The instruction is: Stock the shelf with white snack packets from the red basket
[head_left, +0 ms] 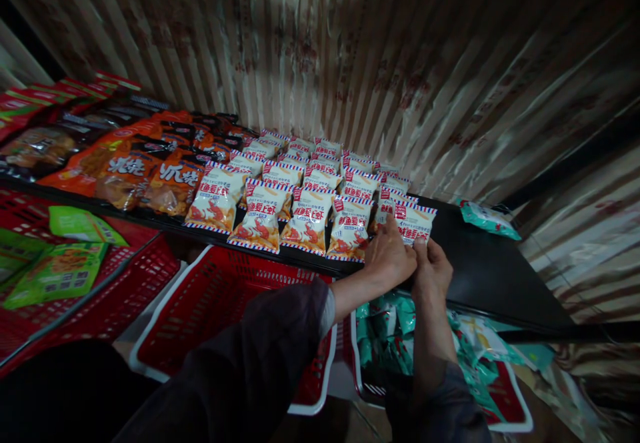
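Observation:
Rows of white snack bags with red lettering [307, 219] stand leaning on a black shelf [495, 269]. At the right end of the front row, my right hand [433, 266] pinches the lower edge of one white bag [414, 221]. My left hand [390, 256] is beside it, its fingers against the front of the same bag and a neighbouring one; its thumb side is partly hidden. The two hands touch or nearly touch each other.
Orange and black snack packs [173, 179] fill the shelf's left. A teal bag [487, 219] lies at the right rear. Below are a red basket [210, 296], another with teal bags [395, 329], and one with green bags [75, 273]. Corrugated sheeting [320, 49] rises behind.

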A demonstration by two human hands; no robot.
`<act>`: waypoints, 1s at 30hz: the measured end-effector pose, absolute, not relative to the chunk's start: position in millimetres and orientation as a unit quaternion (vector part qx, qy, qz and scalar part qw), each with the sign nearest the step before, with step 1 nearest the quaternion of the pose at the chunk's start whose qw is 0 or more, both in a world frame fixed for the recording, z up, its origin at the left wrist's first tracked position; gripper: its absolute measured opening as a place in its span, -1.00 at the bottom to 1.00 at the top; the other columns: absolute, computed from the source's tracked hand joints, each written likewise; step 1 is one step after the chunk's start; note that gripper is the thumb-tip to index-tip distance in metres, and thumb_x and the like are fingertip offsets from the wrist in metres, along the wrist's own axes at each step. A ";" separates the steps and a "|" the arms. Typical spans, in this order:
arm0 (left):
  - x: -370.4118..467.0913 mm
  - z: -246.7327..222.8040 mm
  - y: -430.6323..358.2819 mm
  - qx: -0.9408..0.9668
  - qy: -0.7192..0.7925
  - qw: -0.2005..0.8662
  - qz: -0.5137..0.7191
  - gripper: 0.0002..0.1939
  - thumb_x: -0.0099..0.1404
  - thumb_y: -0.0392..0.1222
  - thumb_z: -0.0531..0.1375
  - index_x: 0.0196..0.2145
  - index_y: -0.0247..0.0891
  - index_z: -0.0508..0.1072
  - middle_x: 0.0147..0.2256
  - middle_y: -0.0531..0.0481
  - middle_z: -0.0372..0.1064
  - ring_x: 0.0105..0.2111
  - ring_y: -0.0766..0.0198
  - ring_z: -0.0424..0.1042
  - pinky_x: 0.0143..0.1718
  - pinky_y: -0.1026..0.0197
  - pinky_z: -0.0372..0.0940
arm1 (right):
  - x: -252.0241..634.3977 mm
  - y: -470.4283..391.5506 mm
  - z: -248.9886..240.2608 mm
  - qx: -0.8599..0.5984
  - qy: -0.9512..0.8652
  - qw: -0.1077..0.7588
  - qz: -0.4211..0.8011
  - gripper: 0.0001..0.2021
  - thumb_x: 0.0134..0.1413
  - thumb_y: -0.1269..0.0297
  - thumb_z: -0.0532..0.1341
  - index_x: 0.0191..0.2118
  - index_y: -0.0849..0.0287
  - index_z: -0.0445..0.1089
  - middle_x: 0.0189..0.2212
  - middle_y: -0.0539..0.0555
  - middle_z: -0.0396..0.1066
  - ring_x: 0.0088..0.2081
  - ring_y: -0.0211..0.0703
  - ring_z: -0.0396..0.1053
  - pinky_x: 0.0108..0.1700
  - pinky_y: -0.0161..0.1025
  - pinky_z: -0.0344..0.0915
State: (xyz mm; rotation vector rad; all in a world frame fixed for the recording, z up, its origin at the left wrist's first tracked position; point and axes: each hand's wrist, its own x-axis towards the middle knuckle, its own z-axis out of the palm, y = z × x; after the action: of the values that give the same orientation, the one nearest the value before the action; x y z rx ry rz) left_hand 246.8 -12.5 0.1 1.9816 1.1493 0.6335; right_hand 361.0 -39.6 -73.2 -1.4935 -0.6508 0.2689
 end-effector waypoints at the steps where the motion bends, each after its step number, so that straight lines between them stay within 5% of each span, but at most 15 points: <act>1: 246.5 0.5 -12.6 0.772 0.453 0.372 0.245 -0.28 0.27 -0.23 0.08 0.32 -0.38 -0.06 0.14 -0.41 0.28 0.10 -0.11 0.38 0.05 -0.04 0.33 | 360.4 -39.3 -73.5 -0.671 -0.294 0.672 0.112 -0.43 -0.10 -0.10 0.29 -0.08 0.28 0.49 -0.15 0.24 0.54 -0.16 0.03 0.47 -0.03 -0.04 0.36; 21: 242.9 -4.5 -12.7 0.718 0.466 0.437 0.276 -0.46 0.31 -0.13 0.08 0.17 -0.44 0.17 0.17 -0.41 0.21 0.13 -0.07 0.33 0.13 -0.01 0.26 | 353.8 -38.8 -70.4 -0.719 -0.334 0.595 0.131 -0.29 0.00 -0.26 0.16 0.11 0.19 0.34 -0.02 0.22 0.47 -0.08 0.04 0.42 -0.01 -0.06 0.29; 30: 246.0 -12.2 -7.5 0.708 0.461 0.454 0.282 -0.49 0.20 -0.26 0.14 0.11 -0.38 0.20 0.16 -0.38 0.23 0.13 -0.07 0.31 0.15 -0.06 0.25 | 356.9 -35.1 -72.3 -0.724 -0.335 0.589 0.127 -0.29 0.01 -0.26 0.13 0.13 0.18 0.34 0.00 0.23 0.46 -0.04 0.07 0.41 0.02 -0.02 0.28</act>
State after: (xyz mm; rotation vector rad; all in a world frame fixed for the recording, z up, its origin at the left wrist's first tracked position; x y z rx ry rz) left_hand 246.0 -7.5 -12.2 1.7477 1.1375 0.6953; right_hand 356.9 -35.1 -72.3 -1.6867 -0.7792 0.2967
